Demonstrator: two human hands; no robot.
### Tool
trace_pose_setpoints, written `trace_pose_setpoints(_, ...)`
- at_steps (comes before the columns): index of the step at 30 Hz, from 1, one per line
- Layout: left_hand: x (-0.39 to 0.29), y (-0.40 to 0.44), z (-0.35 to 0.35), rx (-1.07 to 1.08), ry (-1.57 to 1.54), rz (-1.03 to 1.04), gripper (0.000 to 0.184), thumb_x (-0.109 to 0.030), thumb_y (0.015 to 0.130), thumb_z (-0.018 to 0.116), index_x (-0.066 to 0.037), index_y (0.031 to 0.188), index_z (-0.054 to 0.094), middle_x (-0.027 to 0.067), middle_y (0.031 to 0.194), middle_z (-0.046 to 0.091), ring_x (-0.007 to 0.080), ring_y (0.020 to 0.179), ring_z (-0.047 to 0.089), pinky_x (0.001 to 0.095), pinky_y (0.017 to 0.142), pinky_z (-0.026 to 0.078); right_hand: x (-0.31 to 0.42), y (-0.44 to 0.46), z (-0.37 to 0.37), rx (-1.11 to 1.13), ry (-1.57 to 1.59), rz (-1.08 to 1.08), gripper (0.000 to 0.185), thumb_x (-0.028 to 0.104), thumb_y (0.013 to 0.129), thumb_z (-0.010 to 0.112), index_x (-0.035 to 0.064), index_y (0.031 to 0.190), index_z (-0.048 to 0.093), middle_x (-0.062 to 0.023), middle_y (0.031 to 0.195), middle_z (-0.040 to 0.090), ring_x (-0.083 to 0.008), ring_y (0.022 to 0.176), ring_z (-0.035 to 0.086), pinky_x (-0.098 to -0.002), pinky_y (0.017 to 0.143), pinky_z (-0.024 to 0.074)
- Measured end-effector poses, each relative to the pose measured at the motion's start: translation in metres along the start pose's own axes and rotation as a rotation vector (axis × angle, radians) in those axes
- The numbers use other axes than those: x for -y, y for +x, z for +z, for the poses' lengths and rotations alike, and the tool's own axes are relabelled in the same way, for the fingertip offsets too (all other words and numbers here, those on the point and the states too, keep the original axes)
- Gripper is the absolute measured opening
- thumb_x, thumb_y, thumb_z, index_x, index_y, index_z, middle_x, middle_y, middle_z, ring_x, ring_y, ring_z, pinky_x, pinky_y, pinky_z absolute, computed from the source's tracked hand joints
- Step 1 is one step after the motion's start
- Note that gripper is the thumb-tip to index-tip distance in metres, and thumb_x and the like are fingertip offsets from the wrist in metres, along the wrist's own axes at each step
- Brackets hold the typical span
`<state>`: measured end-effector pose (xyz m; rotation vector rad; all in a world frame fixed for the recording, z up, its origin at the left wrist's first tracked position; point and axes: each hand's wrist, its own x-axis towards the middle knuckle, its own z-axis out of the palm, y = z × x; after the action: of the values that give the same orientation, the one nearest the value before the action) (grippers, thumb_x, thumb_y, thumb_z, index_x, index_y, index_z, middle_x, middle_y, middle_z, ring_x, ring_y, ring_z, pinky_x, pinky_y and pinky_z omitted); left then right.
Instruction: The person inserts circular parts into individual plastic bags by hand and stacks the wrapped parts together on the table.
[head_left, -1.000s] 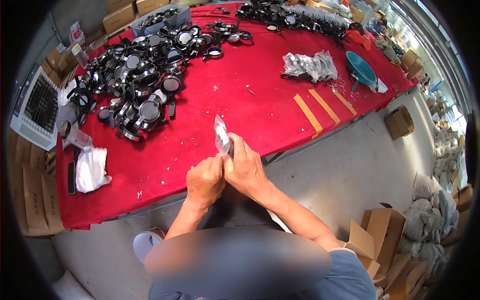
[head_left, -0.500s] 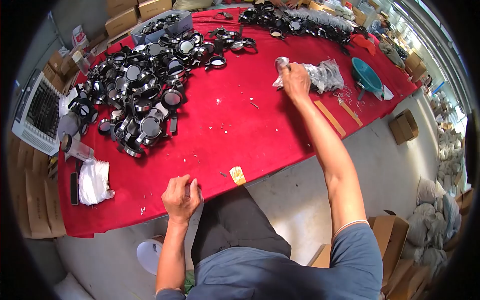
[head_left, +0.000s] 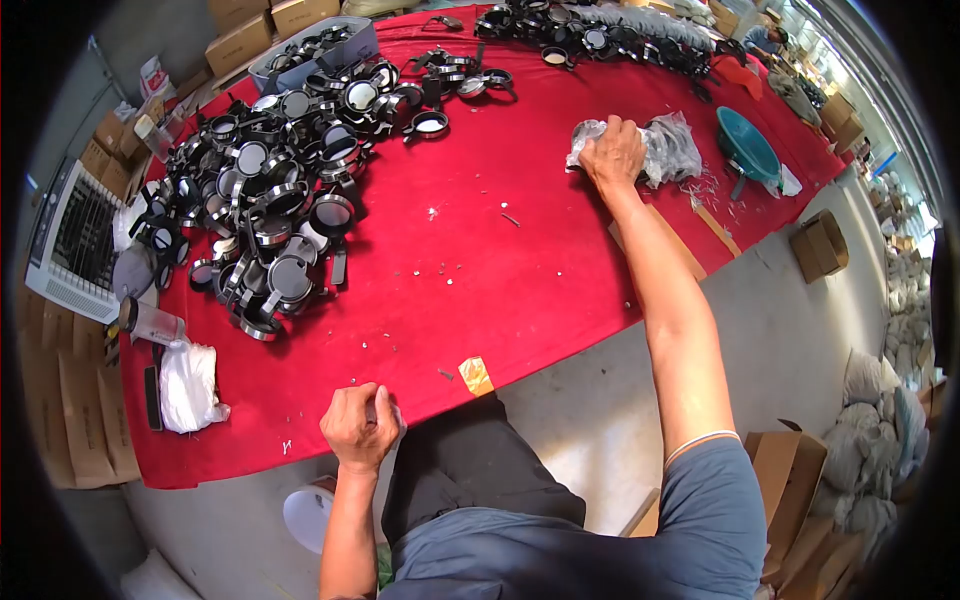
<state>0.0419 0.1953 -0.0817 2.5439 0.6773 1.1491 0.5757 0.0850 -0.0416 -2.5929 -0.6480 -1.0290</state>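
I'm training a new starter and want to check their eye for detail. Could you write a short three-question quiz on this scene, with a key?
1. Multiple choice: what is the person's bare right hand at?
A) the teal round plastic basin
B) the row of clear-plastic-wrapped items
C) the crumpled white plastic bag

2. True or false: the person's bare left hand is on the crumpled white plastic bag.

3. Fill in: the heap of round black-and-silver pieces lies on a ___ cloth.

Key:
1. B.
2. False; it is by the near edge of the cloth-covered table.
3. Red.
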Motion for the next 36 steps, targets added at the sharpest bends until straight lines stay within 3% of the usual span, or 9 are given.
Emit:
trace_pose_setpoints(4,0.0,0.0,0.002,-0.009,0.015,0.024,0.012,-0.003,0.08,0.077,-0.006,0.086,0.068,0.0085,0.073,0.064,0.0275,0.064,0.064,0.0374,0.056,0.05,0.01,0.005,0.01,0.09,-0.065,0.076,0.094,0.04,0.075,0.08,0.005,0.155,0.044,-0.0269,0.163,0.032,-0.0443,0.153,0.028,-0.0651,0.119,0.0271)
trace_pose_setpoints(7,0.0,-0.001,0.002,-0.009,0.029,0.023,0.011,-0.003,0.08,0.077,-0.006,0.085,0.068,0.0084,0.073,0.063,0.0274,0.063,0.064,0.0375,0.056,0.05,0.015,0.01,0.014,0.31,-0.164,0.213,0.103,0.045,0.074,0.084,0.0078,0.159,0.038,-0.0267,0.164,0.03,-0.0461,0.155,0.022,-0.0653,0.122,0.0216)
trace_pose_setpoints(10,0.0,-0.001,0.002,0.001,0.046,0.023,0.011,-0.002,0.08,0.077,-0.006,0.085,0.068,0.0085,0.072,0.063,0.0273,0.063,0.063,0.0374,0.056,0.05,0.017,0.013,0.014,0.363,-0.135,0.265,0.103,0.04,0.072,0.087,0.0083,0.158,0.04,-0.0258,0.162,0.033,-0.0457,0.154,0.024,-0.065,0.121,0.0221)
trace_pose_setpoints(18,0.002,-0.001,0.004,-0.021,0.037,0.029,0.011,-0.002,0.079,0.077,-0.006,0.084,0.068,0.0084,0.071,0.062,0.0266,0.06,0.063,0.0366,0.054,0.049,-0.011,-0.002,0.054,0.011,-0.083,0.129,0.078,0.022,0.076,0.079,0.0058,0.147,0.05,-0.0248,0.151,0.044,-0.0425,0.143,0.039,-0.0564,0.117,0.0336)
trace_pose_setpoints(20,0.001,-0.002,0.003,-0.03,0.026,0.011,0.01,-0.002,0.08,0.077,-0.006,0.084,0.068,0.0087,0.072,0.063,0.0264,0.06,0.063,0.0366,0.054,0.049,-0.01,0.008,0.054,0.001,-0.123,0.107,0.078,0.025,0.078,0.08,0.0056,0.147,0.049,-0.0247,0.149,0.045,-0.0433,0.141,0.041,-0.0569,0.115,0.0358)
trace_pose_setpoints(23,0.003,-0.002,0.003,-0.042,0.021,0.013,0.01,-0.004,0.08,0.078,-0.007,0.084,0.069,0.0078,0.072,0.064,0.0265,0.06,0.063,0.0369,0.054,0.05,-0.019,0.027,0.029,0.49,-0.17,0.114,0.108,0.053,0.08,0.082,0.0086,0.163,0.028,-0.0312,0.167,0.024,-0.0488,0.155,0.026,-0.0587,0.124,0.0292)
trace_pose_setpoints(27,0.002,-0.001,-0.001,-0.047,-0.029,-0.022,0.012,-0.01,0.082,0.081,-0.009,0.083,0.069,0.0073,0.068,0.062,0.0258,0.058,0.063,0.0374,0.052,0.049,0.0,0.013,-0.009,0.413,-0.151,0.037,0.104,0.056,0.084,0.078,0.0122,0.164,0.028,-0.0278,0.169,0.023,-0.0475,0.155,0.025,-0.0619,0.122,0.0295)
trace_pose_setpoints(31,0.002,-0.002,-0.005,-0.028,-0.058,-0.054,0.018,-0.015,0.082,0.084,-0.008,0.085,0.068,0.008,0.073,0.063,0.0257,0.062,0.064,0.0369,0.054,0.051,0.027,-0.061,-0.025,0.061,0.284,-0.366,0.078,0.036,0.084,0.081,0.0002,0.147,0.052,-0.0361,0.157,0.038,-0.0538,0.146,0.035,-0.0612,0.117,0.0336)
trace_pose_setpoints(36,0.03,0.02,-0.016,-0.236,-0.05,-0.07,0.03,-0.014,0.084,0.084,-0.005,0.108,0.069,0.0149,0.095,0.07,0.0347,0.084,0.07,0.042,0.069,0.059,0.082,-0.192,-0.142,0.378,0.628,-0.488,0.06,0.022,0.079,0.084,0.0002,0.13,0.062,-0.0335,0.16,0.036,-0.0508,0.146,0.039,-0.0566,0.12,0.0344)
